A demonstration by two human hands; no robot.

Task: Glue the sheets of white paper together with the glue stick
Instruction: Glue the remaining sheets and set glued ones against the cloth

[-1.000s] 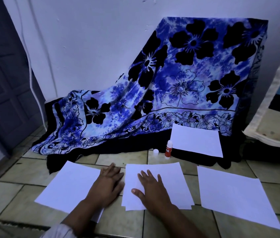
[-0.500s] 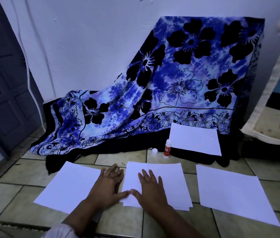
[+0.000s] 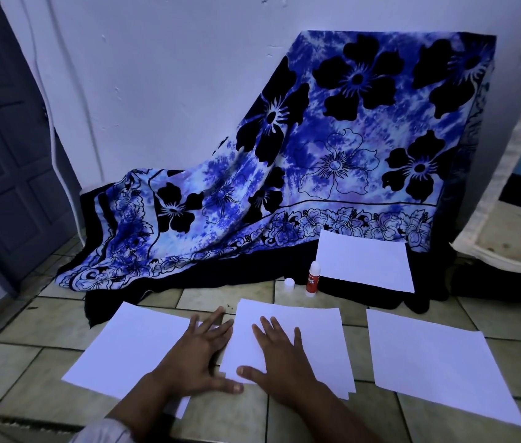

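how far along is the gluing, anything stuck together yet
Done, apparently: the middle stack already holds several sheets, edges slightly offset; the glue stick stands uncapped, its cap beside it. In hand: the right hand presses flat on that stack, the left hand at its left edge. Left: the left sheet, right sheet and back sheet lie single.

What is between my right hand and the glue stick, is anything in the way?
Nothing visible. Your right hand lies flat on the middle paper stack, and the glue stick stands uncapped beyond the stack's far edge. Only paper and bare floor tile lie between; the loose cap sits left of the stick.
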